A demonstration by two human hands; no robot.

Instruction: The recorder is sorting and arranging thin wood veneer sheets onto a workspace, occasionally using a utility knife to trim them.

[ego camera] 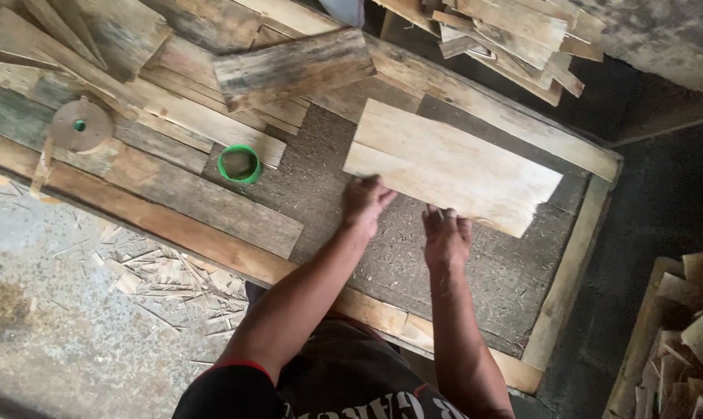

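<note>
Green tape roll (240,164), stacked planks (506,35)

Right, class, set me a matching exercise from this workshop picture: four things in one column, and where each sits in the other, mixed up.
Things:
1. pale board
2. green ring
3. round wooden disc
4. wood splinters

Places:
A. on the concrete floor beside the bench
B. on the stacked planks at the far left of the bench
C. under the fingertips of both hands, on the dusty bench top
D. at the edge of the planks, left of the left hand

Pairs: 1-C, 2-D, 3-B, 4-A. The right hand touches the board's near edge.
</note>
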